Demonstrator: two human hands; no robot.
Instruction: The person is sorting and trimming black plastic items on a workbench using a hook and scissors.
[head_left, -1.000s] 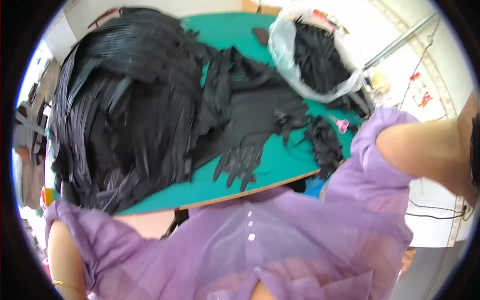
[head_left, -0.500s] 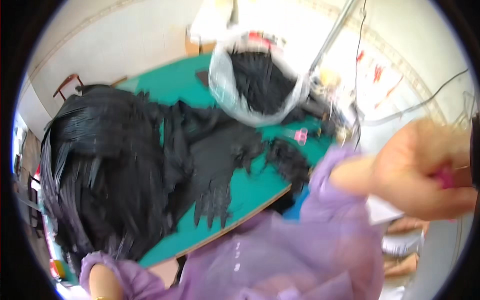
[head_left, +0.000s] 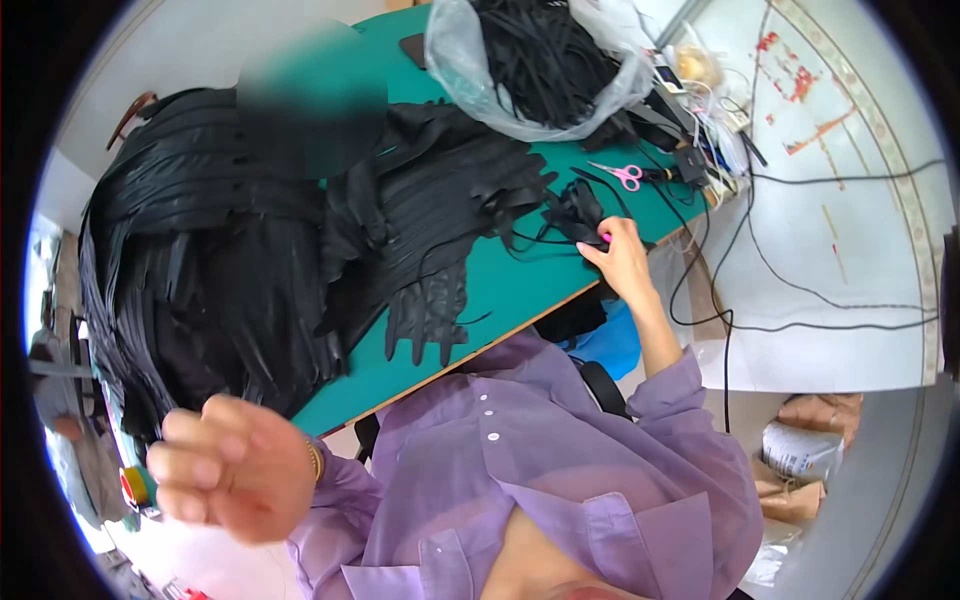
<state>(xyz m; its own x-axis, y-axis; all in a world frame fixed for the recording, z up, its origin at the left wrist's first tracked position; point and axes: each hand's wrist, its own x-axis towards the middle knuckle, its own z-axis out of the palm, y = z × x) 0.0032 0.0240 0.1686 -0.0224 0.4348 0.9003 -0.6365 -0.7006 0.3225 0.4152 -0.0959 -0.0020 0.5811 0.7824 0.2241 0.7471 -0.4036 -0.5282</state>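
My right hand reaches to the table's front right part. Its fingers are closed on a small pink thing, mostly hidden by them, beside a loose tangle of black strips. My left hand is raised off the table at the lower left, its fingers curled in a loose fist with nothing visible in them. Just beyond it rises a big heap of black gloves. More black gloves lie flat across the middle, and the fingers of one point toward the front edge.
The green tabletop has a wooden front edge. At the back stands a clear plastic bag full of black strips. Pink-handled scissors lie near cords at the right edge. Paper-wrapped packages sit below right.
My right hand has come down from high at the right to the black strips on the table. My left hand has risen into view at the lower left. The view has tilted downward.
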